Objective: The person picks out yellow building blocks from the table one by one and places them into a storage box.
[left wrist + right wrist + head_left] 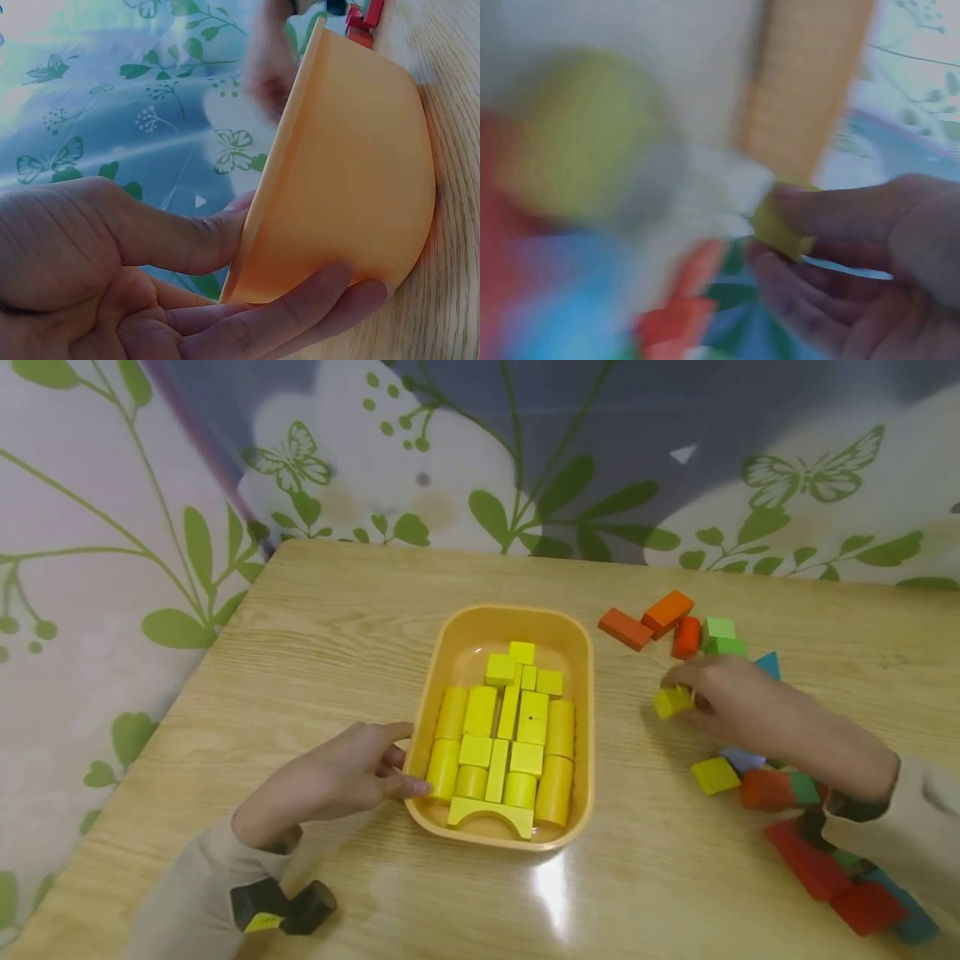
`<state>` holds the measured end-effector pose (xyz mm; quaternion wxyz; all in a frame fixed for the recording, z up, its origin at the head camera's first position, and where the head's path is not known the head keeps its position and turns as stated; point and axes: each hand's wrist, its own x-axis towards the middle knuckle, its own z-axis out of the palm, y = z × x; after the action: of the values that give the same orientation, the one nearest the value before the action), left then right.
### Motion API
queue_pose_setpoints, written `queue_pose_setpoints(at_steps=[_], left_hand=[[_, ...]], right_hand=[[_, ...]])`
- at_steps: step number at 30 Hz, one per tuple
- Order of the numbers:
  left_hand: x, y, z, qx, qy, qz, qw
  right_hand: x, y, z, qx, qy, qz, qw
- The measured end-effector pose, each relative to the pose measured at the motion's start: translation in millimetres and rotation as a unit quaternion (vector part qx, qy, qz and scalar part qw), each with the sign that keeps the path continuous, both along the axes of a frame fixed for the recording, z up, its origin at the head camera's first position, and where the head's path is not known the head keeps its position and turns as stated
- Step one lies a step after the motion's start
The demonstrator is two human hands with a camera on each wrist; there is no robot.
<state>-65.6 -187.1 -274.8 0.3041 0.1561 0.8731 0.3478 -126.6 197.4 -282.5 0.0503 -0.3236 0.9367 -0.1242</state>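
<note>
A yellow-orange plastic tray (pixel 583 652) stands on the table with several yellow blocks (pixel 532 718) inside, among them cylinders, cuboids and an arch at the near end. My left hand (pixel 341 777) grips its left rim; in the left wrist view the thumb lies over the rim and the fingers (pixel 277 307) lie against the outer wall. To the right of the tray, my right hand (pixel 738 697) pinches a small yellow block (pixel 672 702) between thumb and fingers. That same block (pixel 780 225) shows in the right wrist view, partly covered by the fingers.
Orange-red blocks (pixel 626 628) and green blocks (pixel 720 631) lie beyond the right hand. A yellow block (pixel 715 775), red blocks (pixel 810 860) and a blue block (pixel 911 910) lie near the right forearm, which partly hides the pile. A patterned wall (pixel 570 460) borders the table's far edge.
</note>
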Motion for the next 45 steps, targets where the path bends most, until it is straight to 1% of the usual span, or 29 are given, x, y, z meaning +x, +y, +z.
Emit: queue_pose_setpoints(at_steps=[3,4,5,7,10,13,17,22,27,29,32,34,36,38,40,42,45], left_hand=[[0.0,-2.2,-0.8,0.007,0.0,0.001,1.0],[0.0,-2.8,-1.1,0.005,0.002,0.001,1.0],[0.1,-3.3,-1.4,0.003,0.004,0.002,1.0],[0.5,-3.5,-1.7,-0.001,0.005,0.004,1.0],[0.9,-2.6,-2.3,-0.004,0.005,0.005,1.0],[1.1,-0.8,-1.8,-0.008,0.005,0.005,0.9999],[0.3,1.6,0.7,-0.025,0.006,0.011,0.9996],[0.0,2.5,2.0,-0.031,-0.002,0.019,0.9993],[0.7,3.0,0.6,-0.029,-0.011,0.021,0.9993],[0.8,3.2,0.1,-0.029,-0.015,0.022,0.9992],[1.1,4.0,-0.5,-0.029,-0.013,0.021,0.9993],[0.4,4.4,-0.5,-0.021,-0.005,0.012,0.9997],[-0.8,4.5,0.9,-0.021,0.004,0.005,0.9998],[-3.0,3.9,2.5,-0.022,0.011,-0.004,0.9997],[-4.4,3.6,3.9,-0.026,0.01,-0.003,0.9996],[-4.8,2.7,3.6,-0.029,0.004,0.001,0.9996],[-2.7,2.1,-0.2,-0.027,-0.003,0.006,0.9996]], right_hand=[[-14.7,-35,20.5,-0.059,0.066,0.01,0.996],[-20.8,-49,24.6,-0.073,0.073,0.018,0.9945],[-27.0,-64,27.0,-0.082,0.068,0.025,0.994],[-38.5,-91,26.0,-0.077,0.045,0.033,0.9955],[-51.8,-118,16.4,-0.058,0.012,0.039,0.9975],[-58.9,-128,8.3,-0.039,0.0,0.028,0.9989],[-61.2,-128,5.0,-0.043,-0.006,0.017,0.9989],[-60.6,-125,5.5,-0.069,-0.002,0.03,0.9971],[-60.1,-126,3.1,-0.066,0.002,0.035,0.9972],[-56.7,-122,3.6,-0.072,0.004,0.031,0.9969],[-42.5,-106,10.0,-0.09,0.022,0.027,0.9953],[-27.4,-86,16.9,-0.105,0.049,0.031,0.9928],[-10.6,-63,23.6,-0.11,0.079,0.032,0.9903],[2.6,-46,27.8,-0.11,0.107,0.042,0.9873],[8.6,-39,28.6,-0.109,0.123,0.065,0.9842],[7.8,-47,26.3,-0.101,0.126,0.098,0.982],[-0.2,-73,17.9,-0.067,0.118,0.14,0.9807]])
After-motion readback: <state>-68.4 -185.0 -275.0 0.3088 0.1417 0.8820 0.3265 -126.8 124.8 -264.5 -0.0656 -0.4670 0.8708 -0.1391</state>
